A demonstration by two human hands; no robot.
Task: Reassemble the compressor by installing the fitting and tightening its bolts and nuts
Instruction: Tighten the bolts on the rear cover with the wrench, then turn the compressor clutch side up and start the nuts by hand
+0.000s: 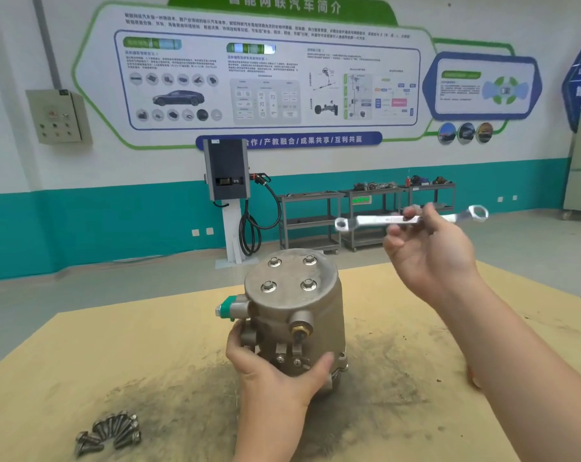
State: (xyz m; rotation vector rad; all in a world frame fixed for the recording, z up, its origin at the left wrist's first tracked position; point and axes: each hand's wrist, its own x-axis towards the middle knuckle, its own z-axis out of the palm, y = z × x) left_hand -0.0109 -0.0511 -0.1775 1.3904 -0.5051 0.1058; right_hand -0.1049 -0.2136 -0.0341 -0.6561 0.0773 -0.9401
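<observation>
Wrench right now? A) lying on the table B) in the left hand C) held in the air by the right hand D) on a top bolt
C: the right hand holds the wrench up in the air, clear of the compressor, which the left hand steadies.

The left hand reaches forward from the lower middle of the view, its bare forearm running straight up from the bottom edge. The hand is cupped wide, thumb spread to the right and fingers wrapped round to the left, gripping the lower body of the compressor, palm pressed against its near side. The right arm comes in from the lower right corner, forearm angled up and to the left, wrist bent slightly back. The right hand is raised well above the left one, palm turned toward the camera, fingers curled; thumb and fingertips pinch the shaft of a double-ended ring spanner, held roughly level in the air.
</observation>
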